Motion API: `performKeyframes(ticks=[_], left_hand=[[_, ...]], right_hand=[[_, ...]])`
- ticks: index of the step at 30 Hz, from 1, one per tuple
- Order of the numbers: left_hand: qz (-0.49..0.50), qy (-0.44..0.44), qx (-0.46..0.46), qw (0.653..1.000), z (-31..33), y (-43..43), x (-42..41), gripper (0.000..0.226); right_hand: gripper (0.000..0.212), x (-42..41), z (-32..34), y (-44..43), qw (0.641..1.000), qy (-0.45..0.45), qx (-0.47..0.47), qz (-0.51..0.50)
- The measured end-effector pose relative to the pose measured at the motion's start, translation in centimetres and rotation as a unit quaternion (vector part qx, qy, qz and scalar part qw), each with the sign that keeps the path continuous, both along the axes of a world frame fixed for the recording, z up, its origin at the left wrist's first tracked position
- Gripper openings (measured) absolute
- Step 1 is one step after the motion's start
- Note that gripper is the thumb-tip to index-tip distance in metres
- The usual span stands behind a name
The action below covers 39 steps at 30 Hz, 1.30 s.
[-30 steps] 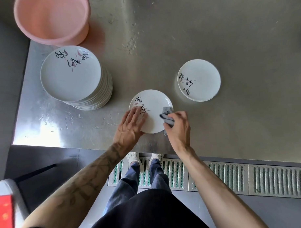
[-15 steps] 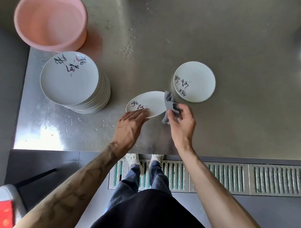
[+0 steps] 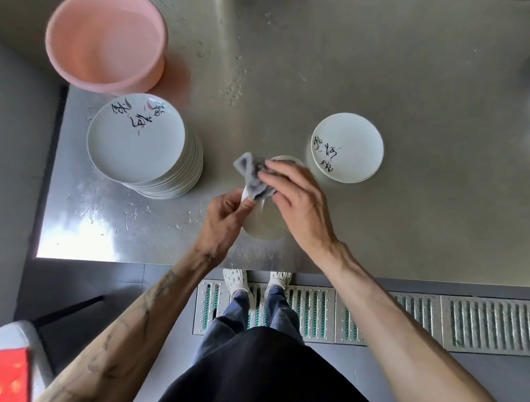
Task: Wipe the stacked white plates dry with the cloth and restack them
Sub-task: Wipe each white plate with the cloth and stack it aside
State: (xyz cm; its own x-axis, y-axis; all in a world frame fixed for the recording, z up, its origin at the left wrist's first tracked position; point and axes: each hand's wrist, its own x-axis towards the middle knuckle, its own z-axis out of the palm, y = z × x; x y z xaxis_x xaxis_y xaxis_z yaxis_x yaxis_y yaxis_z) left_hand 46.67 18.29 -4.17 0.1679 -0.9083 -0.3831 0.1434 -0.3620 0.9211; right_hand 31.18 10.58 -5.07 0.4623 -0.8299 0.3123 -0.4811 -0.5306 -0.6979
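Plate (image 3: 264, 226) and cloth (image 3: 252, 174), one each; tall stack (image 3: 135, 139), short stack (image 3: 349, 146).

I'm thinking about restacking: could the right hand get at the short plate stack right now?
Probably yes: the short plate stack sits just beyond the right hand with only bare counter between, though that hand is pressing the grey cloth to the held plate.
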Motion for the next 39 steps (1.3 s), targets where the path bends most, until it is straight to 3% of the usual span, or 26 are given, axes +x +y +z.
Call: performKeyframes(ticks=[3, 5, 10, 12, 16, 21, 25, 28, 32, 37, 39], left_hand=[[0.024, 0.035, 0.026, 0.999, -0.1, 0.5, 0.1, 0.037], [0.034, 0.048, 0.032, 0.998, -0.3, 0.6, 0.2, 0.034], [0.035, 0.061, 0.026, 0.997, -0.7, 0.8, 0.2, 0.027], [0.036, 0.07, 0.03, 0.996, -0.7, 0.9, 0.3, 0.027], [0.057, 0.099, 0.046, 0.992, -0.3, 1.2, 0.4, 0.033], [0.099, 0.13, 0.048, 0.985, 0.3, 0.7, 0.5, 0.033], [0.085, 0.135, 0.05, 0.986, 0.5, 0.1, -0.2, 0.034], [0.086, 0.153, 0.047, 0.983, 0.6, -0.5, -0.5, 0.028], [0.087, 0.176, 0.033, 0.98, 0.8, -0.7, -0.2, 0.024], [0.09, 0.18, 0.039, 0.979, 0.6, -0.3, 0.0, 0.03], [0.101, 0.183, 0.043, 0.977, 0.4, -0.3, -0.2, 0.03]], right_hand=[[0.037, -1.1, 0.1, -1.8, 0.987, -0.037, 0.097, -0.12], [0.038, -1.0, 0.4, -1.9, 0.982, -0.043, 0.115, -0.142], [0.045, 1.2, 1.0, 1.0, 1.0, -0.001, 0.011, 0.019], [0.045, 1.0, 0.9, 0.6, 0.999, 0.002, 0.006, 0.033], [0.042, -1.1, 0.7, -1.4, 0.988, -0.027, 0.121, -0.098], [0.012, -2.6, -0.3, -0.7, 0.939, -0.045, 0.231, -0.252], [0.031, -0.9, 0.9, -0.1, 0.95, -0.052, 0.157, -0.265], [0.041, 1.3, 1.8, 0.5, 0.984, -0.042, 0.067, -0.161], [0.036, 1.6, 1.3, 2.2, 0.999, -0.018, -0.021, -0.039], [0.039, 0.1, 0.4, 0.2, 0.983, -0.013, 0.054, -0.177], [0.039, 1.3, 0.3, 1.9, 0.989, -0.004, 0.047, -0.139]])
